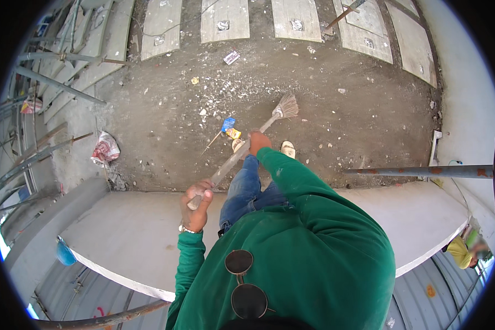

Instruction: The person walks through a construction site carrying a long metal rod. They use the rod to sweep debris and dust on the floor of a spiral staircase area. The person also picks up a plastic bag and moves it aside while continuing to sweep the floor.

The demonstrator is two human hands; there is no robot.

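A long-handled broom point(232, 160) slants across in front of my legs. My left hand point(196, 206) is wrapped round the top end of its pale handle. Lower down, my right hand point(258, 142) grips the handle near my knees. The frayed straw head point(287, 106) rests on the dusty floor beyond my feet. White crumbs of debris point(225, 93) lie scattered to the left of the straw. A crumpled blue and yellow wrapper point(229, 127) sits close to my left shoe, with a thin stick point(210, 144) beside it.
Pale panels point(225, 19) line the far side. Scaffold pipes point(60, 83) crowd the left, near a red and white sack point(105, 148). From the right juts a rusty metal pipe point(418, 171). A white ledge point(132, 231) runs behind me; another person point(460, 252) is at the lower right.
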